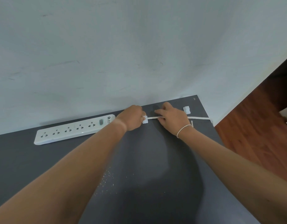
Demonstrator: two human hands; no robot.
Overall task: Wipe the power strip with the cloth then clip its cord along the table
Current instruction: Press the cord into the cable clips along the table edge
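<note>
Power strip (74,129) lies by the wall on the dark table (139,159), cord (153,117) running right toward the edge — L hand (133,118) pinches a white clip (145,119) on it, R hand (171,118) pins the cord just beside; spare clip (187,109) nearer R.

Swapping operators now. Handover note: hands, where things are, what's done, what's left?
Left hand: at the first clip, fingers on it.
Right hand: pinching the white cord just right of that clip.
Power strip: flat along the table's back edge; cord runs right, off the table edge.
Second clip: stuck further right, empty.
Cloth not in view; wiping cannot be confirmed.
Left: seat cord in both clips.
</note>
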